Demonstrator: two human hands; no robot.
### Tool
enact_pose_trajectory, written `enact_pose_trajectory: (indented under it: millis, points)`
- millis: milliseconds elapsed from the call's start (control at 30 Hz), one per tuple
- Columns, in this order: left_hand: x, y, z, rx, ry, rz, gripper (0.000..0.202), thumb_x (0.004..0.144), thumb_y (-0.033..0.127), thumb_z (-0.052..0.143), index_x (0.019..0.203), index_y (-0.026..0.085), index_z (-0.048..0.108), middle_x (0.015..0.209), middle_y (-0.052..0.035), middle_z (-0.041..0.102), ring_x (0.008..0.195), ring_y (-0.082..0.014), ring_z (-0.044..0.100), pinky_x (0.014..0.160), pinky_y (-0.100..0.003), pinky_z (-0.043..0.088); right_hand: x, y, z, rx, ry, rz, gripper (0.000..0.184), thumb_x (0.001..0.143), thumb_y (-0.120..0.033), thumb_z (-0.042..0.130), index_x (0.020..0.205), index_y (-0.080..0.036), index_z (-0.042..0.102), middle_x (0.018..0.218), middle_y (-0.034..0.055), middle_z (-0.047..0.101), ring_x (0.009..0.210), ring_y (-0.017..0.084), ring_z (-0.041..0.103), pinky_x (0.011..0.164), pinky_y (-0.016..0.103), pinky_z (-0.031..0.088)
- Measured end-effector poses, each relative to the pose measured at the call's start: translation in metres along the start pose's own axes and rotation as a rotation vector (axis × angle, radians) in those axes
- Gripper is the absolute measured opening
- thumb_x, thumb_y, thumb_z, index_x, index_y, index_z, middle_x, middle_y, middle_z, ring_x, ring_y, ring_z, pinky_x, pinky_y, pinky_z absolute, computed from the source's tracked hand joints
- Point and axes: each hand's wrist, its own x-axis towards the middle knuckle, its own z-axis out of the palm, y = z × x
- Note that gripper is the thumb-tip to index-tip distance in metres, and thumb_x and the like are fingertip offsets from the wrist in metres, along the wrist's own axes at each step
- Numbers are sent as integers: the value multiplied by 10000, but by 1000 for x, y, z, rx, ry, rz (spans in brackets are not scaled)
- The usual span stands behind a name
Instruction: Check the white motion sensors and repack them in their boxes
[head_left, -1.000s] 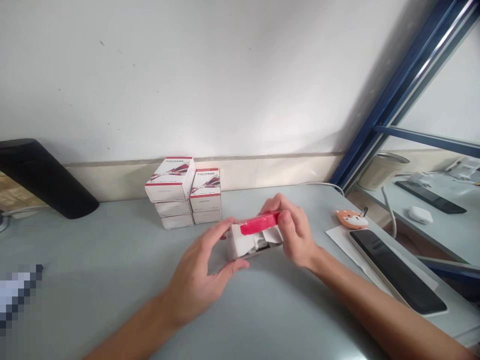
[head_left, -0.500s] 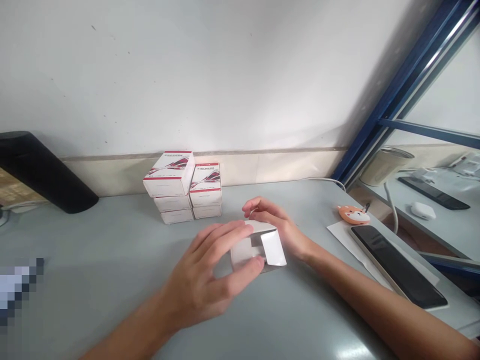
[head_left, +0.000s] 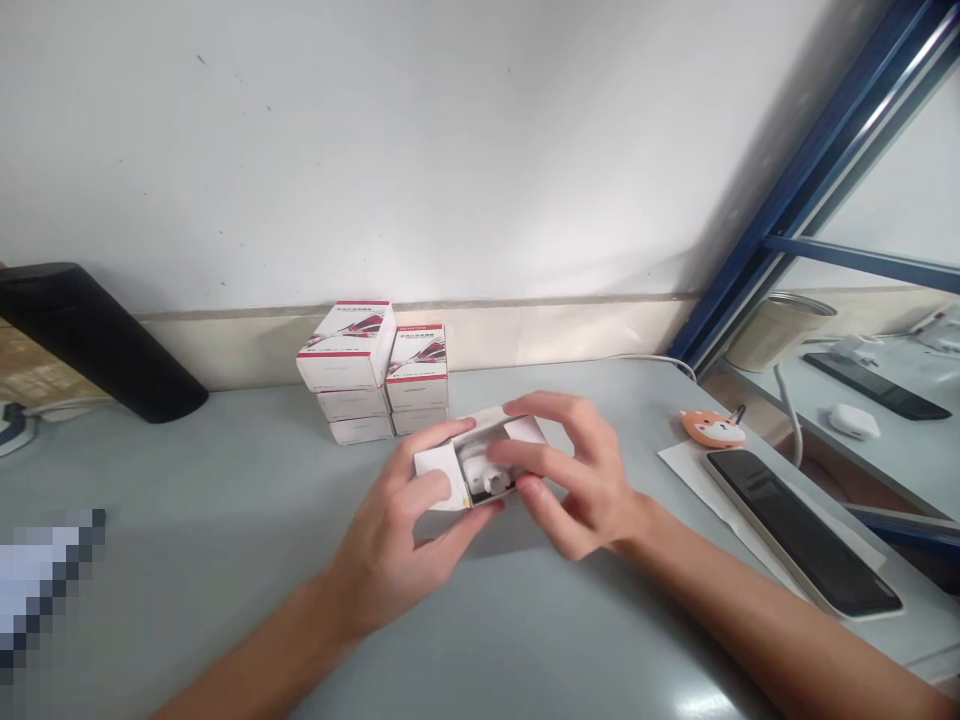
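A small white cardboard box (head_left: 484, 420) is held above the desk, with its end flaps folded out. My left hand (head_left: 401, 525) grips the box from the left, one finger lying over the left flap (head_left: 439, 465). On the right side, my right hand (head_left: 589, 475) has its thumb on the lower edge and a finger along the upper edge. Another of its fingers reaches into the opening. Inside sits a white object with a short round part (head_left: 495, 483); fingers partly cover it, so I cannot tell its kind.
Several white and red boxes (head_left: 345, 345) are stacked by the wall. At right lie a phone (head_left: 802, 530), a paper (head_left: 694, 470) and an orange animal-faced case (head_left: 712, 428), beside a blue-framed mirror (head_left: 750, 240). A black cylindrical object (head_left: 105, 340) leans at left.
The box has turned so its open side faces me, showing the white object inside. My right hand has come from behind the box to its right side and opening.
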Motion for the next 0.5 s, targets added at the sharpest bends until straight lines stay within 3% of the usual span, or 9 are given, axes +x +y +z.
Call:
enact_pose_trajectory:
  millis: [200, 400, 500]
  points:
    - [-2, -6, -2, 104, 79, 51, 444, 803, 73, 860, 781, 215, 441, 1382, -138, 686, 1127, -272, 761, 882, -422, 673, 2, 7, 1, -55, 155, 162, 216, 923, -138, 544, 1077, -232, 662, 1197, 122, 630, 1068, 276, 651, 864, 452, 546]
    - [7, -3, -5, 206, 80, 129, 374, 806, 76, 846, 811, 220, 501, 1345, -122, 698, 1139, -289, 755, 887, -444, 665, 5, 6, 0, 72, -4, 261, 317, 978, -88, 452, 1087, -244, 706, 1205, 109, 609, 1104, 243, 652, 935, 458, 548]
    - [10, -1, -6, 248, 62, 147, 355, 815, 60, 828, 826, 222, 512, 1353, -118, 685, 1136, -275, 754, 882, -430, 666, 5, 5, -3, 129, -62, 281, 181, 987, -184, 557, 1103, -240, 686, 1215, 114, 599, 1084, 250, 648, 933, 460, 556]
